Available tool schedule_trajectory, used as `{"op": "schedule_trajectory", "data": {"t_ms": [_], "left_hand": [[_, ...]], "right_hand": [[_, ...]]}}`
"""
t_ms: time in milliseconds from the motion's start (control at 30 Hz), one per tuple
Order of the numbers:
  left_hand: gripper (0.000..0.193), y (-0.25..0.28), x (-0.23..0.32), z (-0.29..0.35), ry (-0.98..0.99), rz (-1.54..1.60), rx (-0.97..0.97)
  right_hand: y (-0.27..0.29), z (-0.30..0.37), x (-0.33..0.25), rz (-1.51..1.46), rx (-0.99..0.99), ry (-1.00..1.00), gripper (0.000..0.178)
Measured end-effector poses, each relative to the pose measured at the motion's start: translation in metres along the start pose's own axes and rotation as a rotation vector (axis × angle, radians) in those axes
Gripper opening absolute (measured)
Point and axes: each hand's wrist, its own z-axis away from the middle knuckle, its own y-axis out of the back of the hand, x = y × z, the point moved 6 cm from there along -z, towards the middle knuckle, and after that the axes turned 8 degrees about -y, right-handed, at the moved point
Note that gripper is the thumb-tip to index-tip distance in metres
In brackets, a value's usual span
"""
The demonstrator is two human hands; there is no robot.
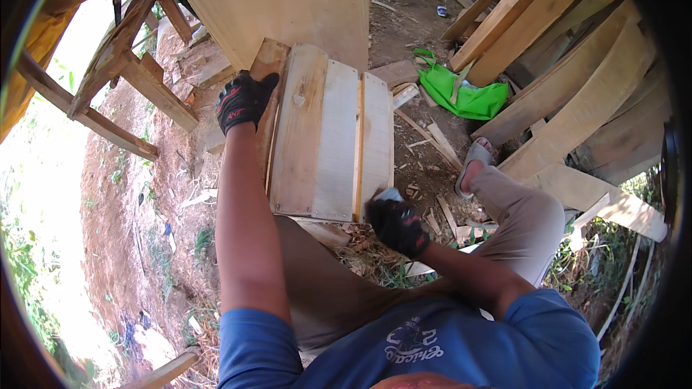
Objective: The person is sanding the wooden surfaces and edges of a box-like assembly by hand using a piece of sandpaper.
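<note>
Slatted panel (328, 137) matt wood; green bag (484, 101) perhaps glossy plastic.

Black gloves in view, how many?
2. One on the left hand, at the upper left of the slatted wooden panel; one on the right hand, by its lower right corner. Others could be hidden behind the leaning boards.

Two gloved hands (247, 101) (398, 227) of mine in play, one blurred pale object (389, 194), one slatted wooden assembly (294, 158) with three top slats (335, 130), one broad wooden sheet (288, 7), one green bag (468, 94), one sandal (473, 154) showing!
</note>
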Motion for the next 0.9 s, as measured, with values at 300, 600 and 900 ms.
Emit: {"op": "schedule_trajectory", "data": {"t_ms": [300, 600, 900], "left_hand": [[0.072, 0.003, 0.011, 0.004, -0.066, -0.020, 0.089], [0.073, -0.004, -0.009, 0.002, -0.028, 0.012, 0.064], [0.079, -0.004, -0.001, -0.004, -0.002, -0.006, 0.028]], "right_hand": [[-0.001, -0.044, 0.022, -0.130, -0.136, -0.198, 0.019], [-0.082, -0.196, 0.130, -0.379, -0.169, -0.541, 0.033], [-0.160, -0.277, 0.226, -0.341, -0.271, -0.607, 0.048]]}}
